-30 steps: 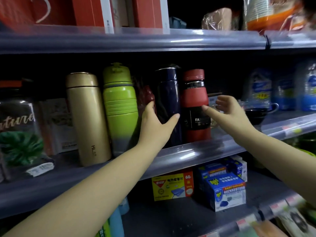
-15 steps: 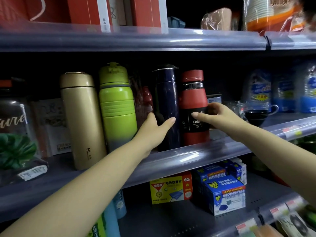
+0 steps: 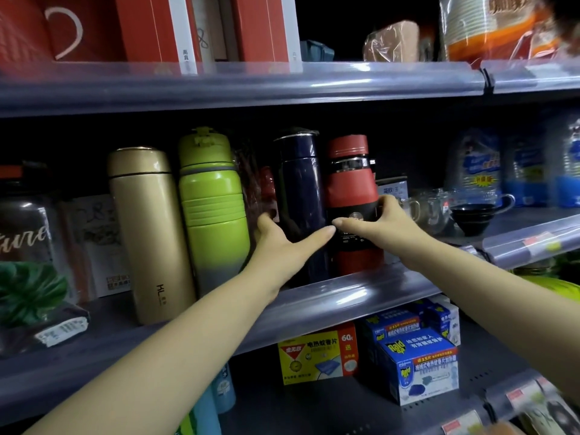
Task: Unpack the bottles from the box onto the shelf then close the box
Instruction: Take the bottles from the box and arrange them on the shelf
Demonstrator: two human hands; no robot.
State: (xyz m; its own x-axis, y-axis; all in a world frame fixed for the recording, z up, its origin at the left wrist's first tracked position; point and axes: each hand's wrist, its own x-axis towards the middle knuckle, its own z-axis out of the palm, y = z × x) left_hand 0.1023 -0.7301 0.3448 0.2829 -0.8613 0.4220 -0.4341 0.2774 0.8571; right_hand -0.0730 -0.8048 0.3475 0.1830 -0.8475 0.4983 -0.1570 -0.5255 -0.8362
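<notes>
Several bottles stand upright in a row on the middle shelf [image 3: 345, 296]: a gold flask [image 3: 147, 227], a green bottle [image 3: 213, 208], a navy flask [image 3: 299, 189] and a red bottle with a black band [image 3: 350, 180]. My left hand [image 3: 282, 243] wraps the lower body of the navy flask, thumb on its left side and fingers across its front. My right hand [image 3: 381, 224] grips the black band of the red bottle from the right. Both bottles rest on the shelf, touching each other. The box is out of view.
Red boxes [image 3: 150, 26] line the upper shelf above the bottles. Glass cups and a dark bowl [image 3: 470, 218] sit right of the red bottle. A clear jar with a leaf print [image 3: 25, 246] stands at the far left. Yellow and blue insect-repellent boxes [image 3: 417, 362] fill the lower shelf.
My right hand moved left from open air and closed on the red bottle's black band. My left hand stayed on the navy flask. The view shifted slightly closer.
</notes>
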